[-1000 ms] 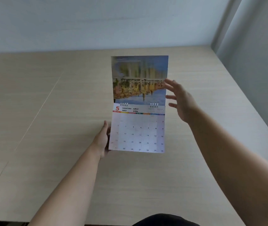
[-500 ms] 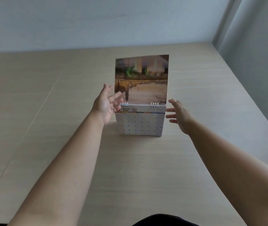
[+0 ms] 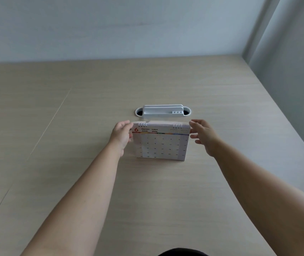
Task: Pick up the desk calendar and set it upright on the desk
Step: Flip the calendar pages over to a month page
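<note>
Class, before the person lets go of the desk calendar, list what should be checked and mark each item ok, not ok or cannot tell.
1. Desk calendar stands with its bottom edge on the desk: ok.
2. June page faces the person, readable: ok.
3. Left hand steadies the calendar's left edge: ok.
4. Right hand is open beside the right edge; contact: cannot tell.
5. Rear stand spread behind: cannot tell, hidden.
6. Clear of the white cable grommet behind: ok.
</note>
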A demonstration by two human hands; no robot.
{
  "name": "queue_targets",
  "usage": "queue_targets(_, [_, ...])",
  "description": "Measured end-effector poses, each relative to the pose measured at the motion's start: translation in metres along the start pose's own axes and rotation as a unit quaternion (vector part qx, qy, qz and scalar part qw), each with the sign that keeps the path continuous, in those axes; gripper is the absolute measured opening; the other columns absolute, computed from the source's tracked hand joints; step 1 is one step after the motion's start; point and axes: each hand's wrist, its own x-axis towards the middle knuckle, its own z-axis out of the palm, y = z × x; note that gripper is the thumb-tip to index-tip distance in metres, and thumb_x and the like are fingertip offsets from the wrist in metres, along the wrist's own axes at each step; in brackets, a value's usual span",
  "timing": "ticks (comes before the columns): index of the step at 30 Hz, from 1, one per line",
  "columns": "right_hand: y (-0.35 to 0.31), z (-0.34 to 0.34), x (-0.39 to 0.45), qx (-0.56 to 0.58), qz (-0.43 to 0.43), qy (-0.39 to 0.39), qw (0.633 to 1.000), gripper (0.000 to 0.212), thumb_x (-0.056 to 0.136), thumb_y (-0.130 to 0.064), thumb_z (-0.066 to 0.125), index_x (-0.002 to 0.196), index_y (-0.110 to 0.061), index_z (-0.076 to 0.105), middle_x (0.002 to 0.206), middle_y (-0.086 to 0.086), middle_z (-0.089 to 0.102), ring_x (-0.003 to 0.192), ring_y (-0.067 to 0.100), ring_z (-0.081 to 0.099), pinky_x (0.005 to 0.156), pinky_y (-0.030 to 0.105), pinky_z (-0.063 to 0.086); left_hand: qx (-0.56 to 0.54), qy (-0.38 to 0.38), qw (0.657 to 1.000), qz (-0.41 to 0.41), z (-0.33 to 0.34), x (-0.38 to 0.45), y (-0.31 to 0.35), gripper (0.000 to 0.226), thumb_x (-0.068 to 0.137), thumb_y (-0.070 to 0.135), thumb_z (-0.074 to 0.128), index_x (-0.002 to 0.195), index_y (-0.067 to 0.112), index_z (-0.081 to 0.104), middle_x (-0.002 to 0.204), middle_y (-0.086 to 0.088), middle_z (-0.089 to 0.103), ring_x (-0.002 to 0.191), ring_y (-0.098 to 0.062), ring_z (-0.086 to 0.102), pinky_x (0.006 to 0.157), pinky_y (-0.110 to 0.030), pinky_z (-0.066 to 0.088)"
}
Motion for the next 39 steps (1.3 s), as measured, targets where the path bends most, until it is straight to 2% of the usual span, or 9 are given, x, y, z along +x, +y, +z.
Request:
queue_targets(6, [-0.004,0.009,0.007,0.037,0.041,0.049,0.997,0.025,0.089,-0.032,0.060,0.108,-0.016,0.055,0.083,0.000,0.061,0.067,0.013,0.051,0.061,0.026,0.039,0.004,-0.007,1.000,-0.024,0.010,0.003,0.004,0.018,0.095,0.037,0.044,0.099,0.023,0.054,0.094,-0.002,0.060,0.085,-0.020,0.053,0.064,-0.029,0.039])
queue_targets(9, [-0.005,0.012,0.010,0.055,0.038,0.064,0.996,0.022,0.087,-0.025,0.064,0.104,-0.016,0.054,0.079,0.001,0.060,0.064,0.012,0.048,0.058,0.025,0.038,0.016,0.007,1.000,-0.015,0.014,0.009,0.007,0.028,0.094,0.037,0.048,0.115,0.019,0.055,0.106,0.000,0.058,0.093,-0.019,0.052,0.062,-0.025,0.037])
queue_targets(12, [-0.011,0.011,0.014,0.064,0.022,0.074,0.995,0.012,0.086,-0.021,0.065,0.091,-0.017,0.055,0.080,0.004,0.061,0.062,0.012,0.045,0.056,0.024,0.038,0.021,0.023,0.999,0.010,0.017,0.019,0.014,0.035,0.094,0.029,0.053,0.125,0.014,0.053,0.112,0.003,0.053,0.100,-0.015,0.048,0.071,-0.024,0.036])
queue_targets(15, [-0.024,0.011,0.024,0.065,0.011,0.091,0.994,0.015,0.086,-0.022,0.065,0.094,-0.015,0.056,0.088,0.008,0.062,0.063,0.013,0.046,0.055,0.023,0.040,0.027,0.023,0.999,0.028,0.019,0.032,0.025,0.027,0.092,0.024,0.055,0.117,0.014,0.055,0.110,0.000,0.055,0.098,-0.016,0.050,0.067,-0.019,0.037])
queue_targets(19, [-0.046,0.010,0.045,0.044,-0.009,0.125,0.991,0.022,0.084,-0.026,0.066,0.102,-0.016,0.057,0.095,0.007,0.064,0.068,0.013,0.051,0.057,0.024,0.041,0.059,0.018,0.997,0.041,0.022,0.054,0.040,0.021,0.087,0.024,0.056,0.108,0.019,0.054,0.117,-0.004,0.060,0.098,-0.019,0.056,0.083,-0.029,0.044])
queue_targets(26, [-0.068,0.013,0.071,0.029,-0.020,0.159,0.987,0.019,0.086,-0.027,0.063,0.102,-0.019,0.057,0.074,-0.001,0.058,0.056,0.012,0.045,0.047,0.026,0.037,0.124,0.055,0.988,0.068,0.036,0.083,0.058,0.033,0.087,0.030,0.058,0.117,0.018,0.057,0.110,0.000,0.059,0.095,-0.019,0.056,0.077,-0.027,0.041])
queue_targets(30, [-0.063,0.017,0.082,0.015,-0.017,0.179,0.984,0.009,0.086,-0.029,0.062,0.089,-0.021,0.060,0.072,-0.001,0.058,0.055,0.012,0.044,0.048,0.026,0.036,0.131,0.053,0.987,0.073,0.042,0.100,0.054,0.018,0.088,0.029,0.059,0.100,0.018,0.063,0.110,-0.002,0.067,0.093,-0.020,0.059,0.076,-0.027,0.042])
queue_targets(34, [-0.048,0.017,0.087,0.010,0.005,0.165,0.986,0.011,0.084,-0.031,0.062,0.076,-0.023,0.060,0.070,-0.001,0.058,0.054,0.013,0.042,0.047,0.026,0.034,0.161,0.043,0.984,0.064,0.041,0.111,0.046,0.026,0.091,0.033,0.053,0.105,0.014,0.063,0.107,-0.003,0.065,0.093,-0.023,0.057,0.078,-0.029,0.042])
queue_targets(39, [-0.038,0.018,0.091,0.032,-0.016,0.166,0.986,0.016,0.084,-0.030,0.066,0.072,-0.024,0.058,0.074,-0.001,0.059,0.059,0.013,0.044,0.051,0.025,0.036,0.152,0.026,0.987,0.054,0.038,0.120,0.041,0.021,0.087,0.039,0.053,0.094,0.020,0.060,0.110,-0.004,0.069,0.102,-0.027,0.065,0.085,-0.034,0.047])
